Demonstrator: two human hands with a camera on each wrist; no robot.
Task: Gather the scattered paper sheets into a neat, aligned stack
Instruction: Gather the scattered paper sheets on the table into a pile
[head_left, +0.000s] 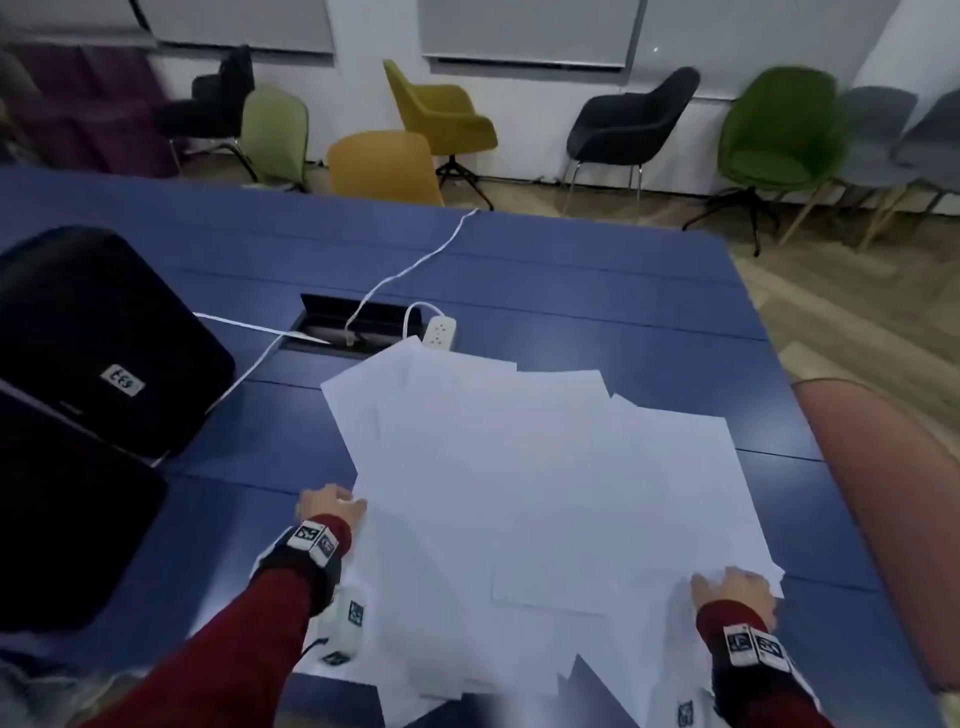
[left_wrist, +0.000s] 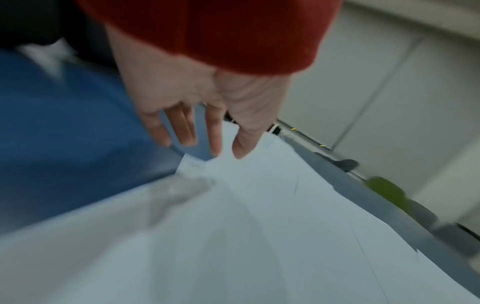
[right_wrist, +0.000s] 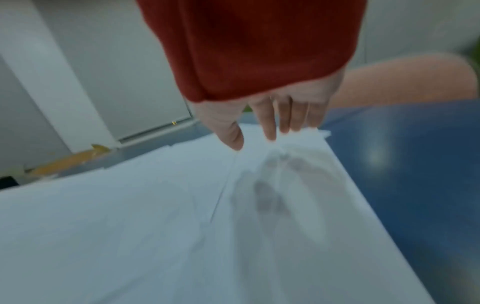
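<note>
Several white paper sheets (head_left: 530, 493) lie fanned and overlapping on the blue table (head_left: 571, 270). My left hand (head_left: 332, 506) sits at the pile's left edge. In the left wrist view the left hand (left_wrist: 197, 133) has straight, spread fingers hanging just over a sheet corner (left_wrist: 197, 164). My right hand (head_left: 732, 584) rests at the pile's right edge. In the right wrist view the right hand (right_wrist: 270, 127) has straight fingers whose tips touch the paper edge (right_wrist: 306, 135). Neither hand holds a sheet.
Two black cases (head_left: 104, 338) stand on the table at the left. A white power strip (head_left: 439, 332) and its cable (head_left: 415, 265) lie by a cable hatch (head_left: 358, 332) behind the pile. A pink chair back (head_left: 883, 519) is at the right.
</note>
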